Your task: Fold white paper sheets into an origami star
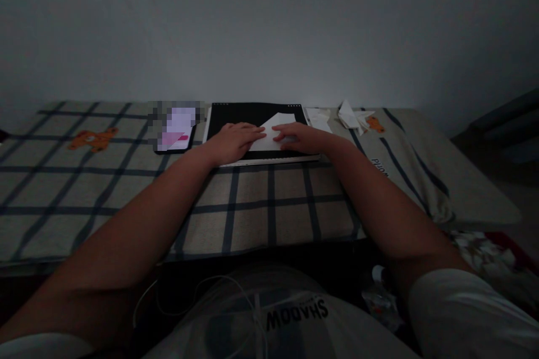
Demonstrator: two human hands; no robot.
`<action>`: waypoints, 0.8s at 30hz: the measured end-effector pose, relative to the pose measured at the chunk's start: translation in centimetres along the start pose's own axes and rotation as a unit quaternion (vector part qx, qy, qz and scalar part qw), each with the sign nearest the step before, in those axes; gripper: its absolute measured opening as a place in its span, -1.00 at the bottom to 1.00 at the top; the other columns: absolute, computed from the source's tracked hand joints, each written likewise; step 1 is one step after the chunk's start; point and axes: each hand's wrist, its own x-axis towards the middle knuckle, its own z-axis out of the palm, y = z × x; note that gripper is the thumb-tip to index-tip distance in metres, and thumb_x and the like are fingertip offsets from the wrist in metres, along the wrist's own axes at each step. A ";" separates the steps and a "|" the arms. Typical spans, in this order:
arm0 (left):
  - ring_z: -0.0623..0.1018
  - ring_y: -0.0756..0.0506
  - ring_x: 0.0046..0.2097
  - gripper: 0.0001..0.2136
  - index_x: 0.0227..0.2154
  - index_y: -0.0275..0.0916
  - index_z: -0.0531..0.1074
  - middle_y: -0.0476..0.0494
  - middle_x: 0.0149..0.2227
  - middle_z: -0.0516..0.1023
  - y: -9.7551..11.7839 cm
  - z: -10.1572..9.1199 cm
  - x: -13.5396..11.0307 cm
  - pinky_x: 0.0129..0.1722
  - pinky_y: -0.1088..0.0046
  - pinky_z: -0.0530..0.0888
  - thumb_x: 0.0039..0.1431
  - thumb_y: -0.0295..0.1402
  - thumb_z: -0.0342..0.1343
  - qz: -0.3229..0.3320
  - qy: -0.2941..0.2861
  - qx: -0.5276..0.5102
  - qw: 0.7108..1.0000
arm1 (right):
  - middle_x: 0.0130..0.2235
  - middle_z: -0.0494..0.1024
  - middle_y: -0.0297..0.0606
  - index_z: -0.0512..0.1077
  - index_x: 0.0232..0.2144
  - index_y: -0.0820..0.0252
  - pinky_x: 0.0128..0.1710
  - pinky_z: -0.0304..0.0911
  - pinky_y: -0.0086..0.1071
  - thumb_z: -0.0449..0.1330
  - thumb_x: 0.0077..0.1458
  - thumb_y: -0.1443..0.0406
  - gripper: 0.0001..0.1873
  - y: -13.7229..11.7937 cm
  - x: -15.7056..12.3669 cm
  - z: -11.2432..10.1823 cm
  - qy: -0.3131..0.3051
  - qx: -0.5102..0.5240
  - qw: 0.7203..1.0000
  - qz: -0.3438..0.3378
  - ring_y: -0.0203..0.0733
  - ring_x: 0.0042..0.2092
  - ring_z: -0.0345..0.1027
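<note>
- Your left hand (238, 142) is lying nearly flat, fingers outstretched and close together, the tips meeting the paper's left side; it is closing around nothing, and it is probably serving as a weight to hold the sheet down
- Your right hand (301, 137) is resting over the paper's right part, fingers loosely bent with gaps between them; you are showing no clear pinch there, and the bent posture is probably giving those fingertips finer control
- The white paper (280, 120) is lying between and partly under both hands, one corner pointing away from you, centred so that both hands are reaching it equally
- Beneath it, the black pad (236, 115) is probably providing a firmer, smoother surface than cloth
- Just right of the pad, a loose white sheet (319, 116) and a folded paper piece (348, 116) are sitting aside, leaving your working spot uncluttered
- To the left, a phone (185, 123) is lying screen up and lit, likely for glancing at
- The checked cloth (252, 202) is covering the surface under everything
</note>
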 end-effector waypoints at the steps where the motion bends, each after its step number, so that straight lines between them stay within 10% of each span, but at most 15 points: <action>1: 0.26 -0.14 0.29 -0.55 0.28 -0.04 0.22 -0.09 0.33 0.26 0.0 0.0 0.0 0.12 0.22 0.23 0.39 -0.32 -0.26 0.000 0.001 0.002 1.000 | 0.24 0.38 -0.12 0.52 -0.03 0.17 0.27 0.09 0.01 0.20 0.13 0.25 -0.66 -0.1 0.0 -0.1 -0.003 0.003 1.000 0.006 0.04 0.24 0.26; 24: 0.26 -0.15 0.29 -0.57 0.24 -0.04 0.28 -0.05 0.32 0.27 -0.5 -0.6 -0.4 0.16 0.17 0.22 0.39 -0.28 -0.21 -0.002 0.007 -0.032 0.999 | 0.28 0.30 -0.05 0.50 0.00 0.22 0.26 0.13 -0.03 0.19 0.17 0.26 -0.65 -0.8 0.0 -0.5 -0.027 -0.025 0.999 0.037 0.04 0.22 0.30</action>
